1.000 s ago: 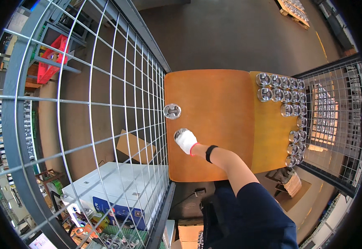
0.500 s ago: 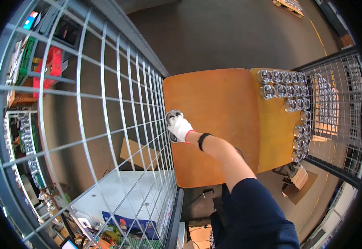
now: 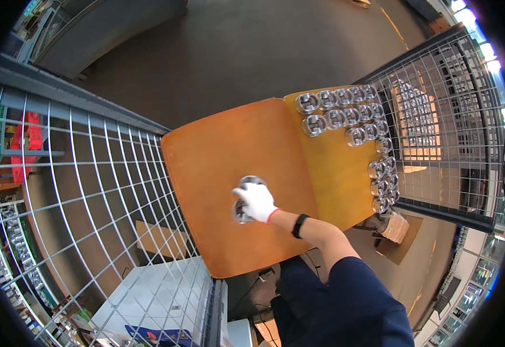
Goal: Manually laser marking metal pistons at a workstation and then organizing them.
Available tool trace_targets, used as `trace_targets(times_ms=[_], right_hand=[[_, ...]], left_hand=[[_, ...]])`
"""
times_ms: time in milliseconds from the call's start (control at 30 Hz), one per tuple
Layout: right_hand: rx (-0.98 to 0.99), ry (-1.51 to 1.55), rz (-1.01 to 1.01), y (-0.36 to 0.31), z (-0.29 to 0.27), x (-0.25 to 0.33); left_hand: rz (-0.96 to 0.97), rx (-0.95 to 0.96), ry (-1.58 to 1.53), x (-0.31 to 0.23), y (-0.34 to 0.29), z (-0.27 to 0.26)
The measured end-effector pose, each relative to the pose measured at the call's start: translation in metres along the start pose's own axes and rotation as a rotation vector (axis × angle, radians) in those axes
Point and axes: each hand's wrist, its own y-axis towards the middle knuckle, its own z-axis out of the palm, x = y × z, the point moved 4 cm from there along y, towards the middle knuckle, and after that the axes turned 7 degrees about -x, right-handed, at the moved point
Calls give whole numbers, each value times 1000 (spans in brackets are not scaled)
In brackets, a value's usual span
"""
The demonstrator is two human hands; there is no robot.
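Note:
My right hand (image 3: 257, 201), in a white glove with a black band at the wrist, is closed on shiny round metal parts (image 3: 251, 180); one shows above the fingers and another below them (image 3: 240, 213). It hovers over the middle of a bare orange board (image 3: 218, 144). Several more metal parts of the same kind (image 3: 345, 115) stand in rows along the far and right edges of a second orange sheet (image 3: 336, 173) to the right. My left hand is out of sight.
A wire mesh cage wall (image 3: 90, 191) rises on the left, another mesh panel (image 3: 437, 115) on the right. A white box (image 3: 160, 301) sits below the mesh at lower left. Grey floor (image 3: 252, 52) lies beyond the boards.
My right hand reached left to a single metal part lying on the orange board, closed on it and lifted it. The view has swung upward and to the right.

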Motion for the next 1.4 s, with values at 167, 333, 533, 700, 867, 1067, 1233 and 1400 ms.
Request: trace_targets(times_ms=[167, 333, 533, 700, 867, 1067, 1233, 1400], right_hand=[[-302, -208, 489, -39, -72, -142], [-286, -329, 701, -34, -118, -231], [-40, -266, 925, 10, -140, -258], [-102, -154, 1061, 16, -135, -249], [-138, -89, 986, -35, -114, -259], [31, -222, 873, -99, -98, -204], [166, -263, 410, -159, -95, -123], [341, 34, 132, -228, -103, -100]], left_hand=[[-1, 25, -36, -20, -15, 24], [11, 27, -25, -39, -31, 24], [36, 21, 28, -58, -43, 5], [71, -11, 121, -60, -42, -38], [40, -70, 199, -73, -54, -106], [-10, -152, 317, -84, -102, -201], [-425, -421, 581, -151, -78, -201], [-340, -14, 364, -176, -154, -227]])
